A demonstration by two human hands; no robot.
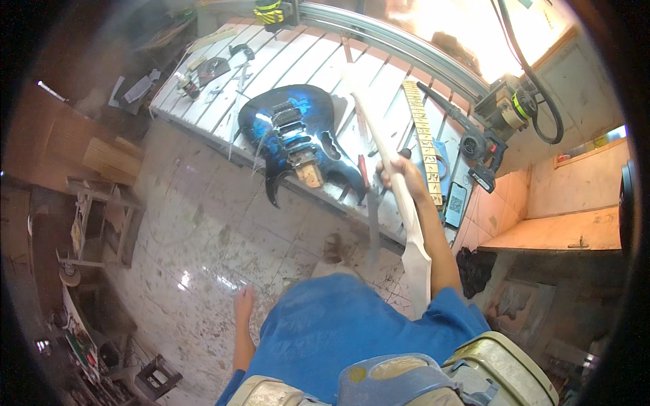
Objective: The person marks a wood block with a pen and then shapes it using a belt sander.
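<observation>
My right hand (401, 174) is wrapped round a pale, bare wooden guitar neck (408, 215). The neck slants from over the white slatted bench (271, 57) down beside my right arm, its wider, shaped end close to my blue shirt. To its left, a black and blue electric guitar body (261, 128) lies on the bench with its neck joint toward me. A yellowish fretboard-like strip (423, 135) rests just right of the neck. Low on the left, my left hand (245, 298) hangs over the floor, away from the bench; its fingers are too small to read.
A black cordless blower (472, 145) and a phone (456, 204) lie at the bench's right. A red-handled tool (362, 170) sits beside the guitar body. A metal rail (393, 39) runs along the back. Wooden shelving (555, 230) stands right, a wheeled frame (84, 223) left.
</observation>
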